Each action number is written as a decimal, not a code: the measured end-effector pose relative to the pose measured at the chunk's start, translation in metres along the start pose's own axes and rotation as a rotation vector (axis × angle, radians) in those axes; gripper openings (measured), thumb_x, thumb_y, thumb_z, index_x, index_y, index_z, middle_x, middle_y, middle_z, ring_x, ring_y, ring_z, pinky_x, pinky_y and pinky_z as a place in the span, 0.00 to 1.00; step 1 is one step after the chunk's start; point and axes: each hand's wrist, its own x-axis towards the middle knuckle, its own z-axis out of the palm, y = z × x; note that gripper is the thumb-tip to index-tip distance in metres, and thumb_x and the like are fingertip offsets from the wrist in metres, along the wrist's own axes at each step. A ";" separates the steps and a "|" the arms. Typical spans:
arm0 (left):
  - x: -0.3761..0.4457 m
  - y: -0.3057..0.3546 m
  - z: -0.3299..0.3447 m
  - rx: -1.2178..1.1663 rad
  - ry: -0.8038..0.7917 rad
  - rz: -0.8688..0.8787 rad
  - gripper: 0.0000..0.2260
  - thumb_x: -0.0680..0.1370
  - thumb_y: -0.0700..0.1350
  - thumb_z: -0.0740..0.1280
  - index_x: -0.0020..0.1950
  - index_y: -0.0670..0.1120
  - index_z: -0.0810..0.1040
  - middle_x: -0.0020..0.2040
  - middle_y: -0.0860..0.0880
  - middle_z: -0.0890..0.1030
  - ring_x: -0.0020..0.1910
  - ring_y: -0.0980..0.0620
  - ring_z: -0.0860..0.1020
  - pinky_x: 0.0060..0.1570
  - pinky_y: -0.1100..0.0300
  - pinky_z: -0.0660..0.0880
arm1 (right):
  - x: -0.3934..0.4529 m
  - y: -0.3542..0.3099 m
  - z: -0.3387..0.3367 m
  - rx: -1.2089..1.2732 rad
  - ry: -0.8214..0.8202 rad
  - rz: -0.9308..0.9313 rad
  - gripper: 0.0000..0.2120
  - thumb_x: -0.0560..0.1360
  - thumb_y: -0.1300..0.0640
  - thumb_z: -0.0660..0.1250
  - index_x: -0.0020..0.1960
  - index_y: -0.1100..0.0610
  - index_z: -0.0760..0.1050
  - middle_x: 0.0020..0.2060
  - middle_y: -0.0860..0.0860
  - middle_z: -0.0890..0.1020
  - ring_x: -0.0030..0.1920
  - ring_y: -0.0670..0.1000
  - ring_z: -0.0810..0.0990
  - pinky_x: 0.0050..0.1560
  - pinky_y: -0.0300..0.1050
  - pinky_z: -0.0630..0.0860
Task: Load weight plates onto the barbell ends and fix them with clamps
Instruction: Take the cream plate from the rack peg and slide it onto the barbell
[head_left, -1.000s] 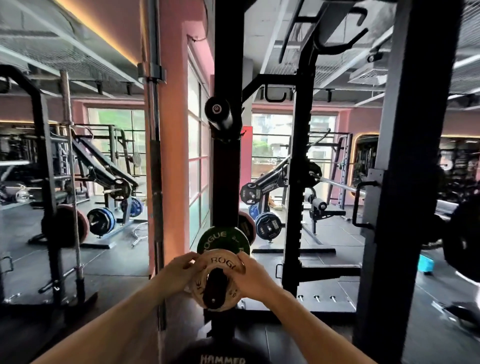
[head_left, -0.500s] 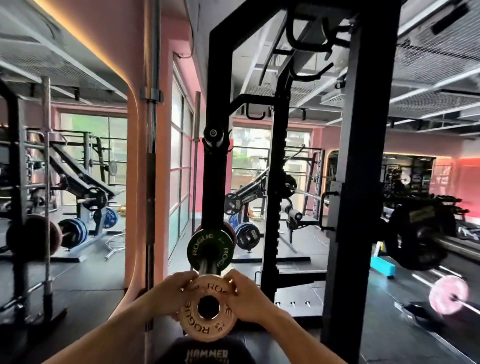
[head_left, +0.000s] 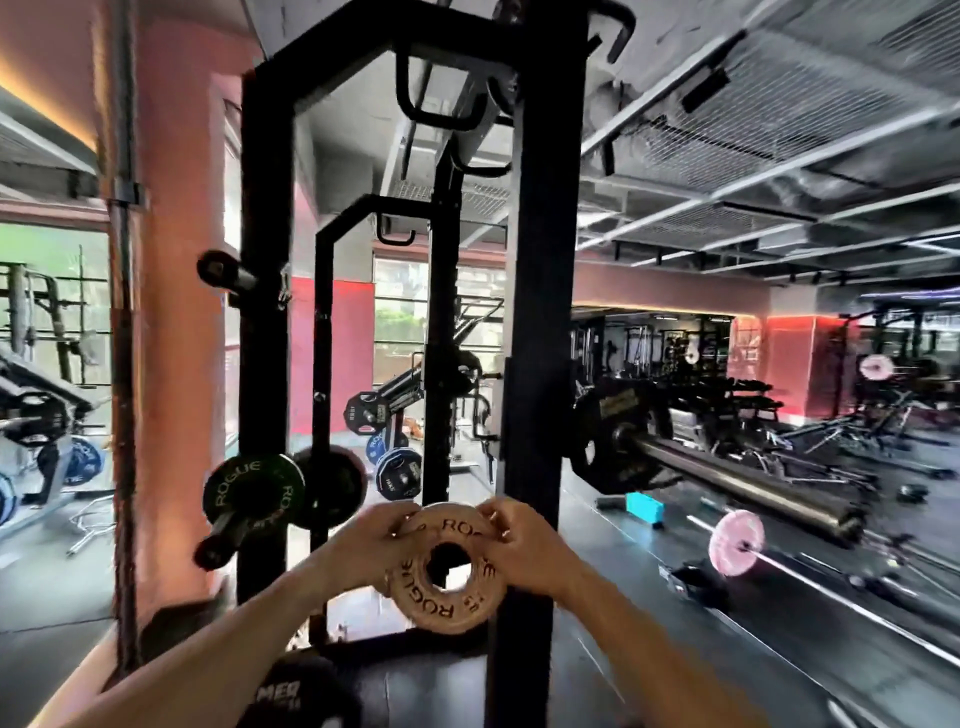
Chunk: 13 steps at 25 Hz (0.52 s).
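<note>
A small tan weight plate (head_left: 445, 597) marked ROGUE hangs in the air in front of me, face toward me. My left hand (head_left: 363, 553) grips its left rim and my right hand (head_left: 524, 551) grips its right rim. To the right, behind a black rack upright (head_left: 535, 312), a barbell sleeve (head_left: 737, 483) sticks out toward me with a large black plate (head_left: 613, 441) on it. I see no clamp.
A green ROGUE plate (head_left: 244, 493) stays on a storage peg (head_left: 218, 543) of the left upright (head_left: 265, 312). A black plate (head_left: 291, 696) lies low in front. A pink-plated bar (head_left: 737, 541) and a teal block (head_left: 644, 506) lie on the floor to the right.
The tan plate came off the storage peg and moved right with both hands. My view swung right, bringing the loaded barbell sleeve into view.
</note>
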 end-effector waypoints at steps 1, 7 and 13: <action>0.008 0.021 0.030 -0.028 -0.014 0.023 0.11 0.80 0.46 0.71 0.47 0.39 0.77 0.33 0.49 0.76 0.30 0.55 0.77 0.27 0.59 0.74 | -0.020 0.013 -0.032 -0.010 0.030 0.013 0.12 0.72 0.51 0.73 0.54 0.51 0.78 0.45 0.48 0.85 0.43 0.44 0.82 0.47 0.40 0.79; 0.046 0.139 0.188 -0.195 -0.095 0.160 0.16 0.78 0.50 0.71 0.46 0.36 0.75 0.35 0.49 0.75 0.34 0.55 0.74 0.35 0.57 0.72 | -0.124 0.073 -0.182 -0.048 0.224 0.100 0.13 0.74 0.57 0.75 0.57 0.54 0.79 0.50 0.52 0.86 0.52 0.53 0.85 0.55 0.51 0.81; 0.074 0.218 0.267 -0.152 -0.103 0.201 0.12 0.78 0.50 0.71 0.46 0.42 0.76 0.34 0.49 0.78 0.30 0.46 0.83 0.26 0.48 0.81 | -0.186 0.103 -0.267 -0.041 0.367 0.127 0.14 0.75 0.63 0.72 0.59 0.53 0.80 0.46 0.46 0.86 0.45 0.40 0.84 0.44 0.33 0.78</action>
